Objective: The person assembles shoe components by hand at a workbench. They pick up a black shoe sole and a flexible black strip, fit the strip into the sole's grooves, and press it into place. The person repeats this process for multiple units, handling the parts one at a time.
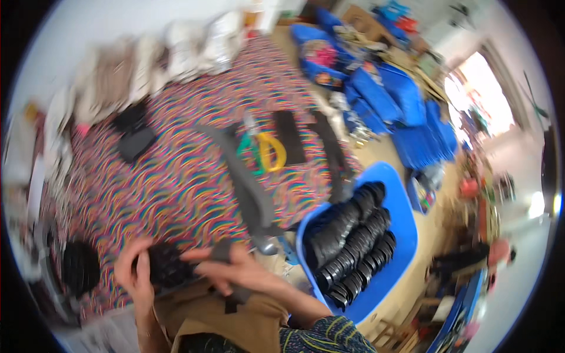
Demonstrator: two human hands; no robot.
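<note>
At the near edge of the table, my left hand [139, 270] is closed round a black, bumpy piece [168, 266] whose kind is blurred. Close on its right, my right hand [238, 270] has a dark grey strip [222, 250] between its fingers, and its fingertips reach toward the black piece. A long dark grey strip [244, 182] lies curved across the table ahead of my hands. Beyond it are scissors with green and yellow handles [273, 154] and a flat black rectangular piece [290, 137].
A patterned cloth [182, 176] covers the table. Right of it stands a blue tub [406, 217] holding rows of black curved pieces [353, 247]. Wrapped stacks [182, 50] line the far edge. Black pieces [135, 135] lie at left. Blue bins [385, 97] and a person [465, 259] are farther right.
</note>
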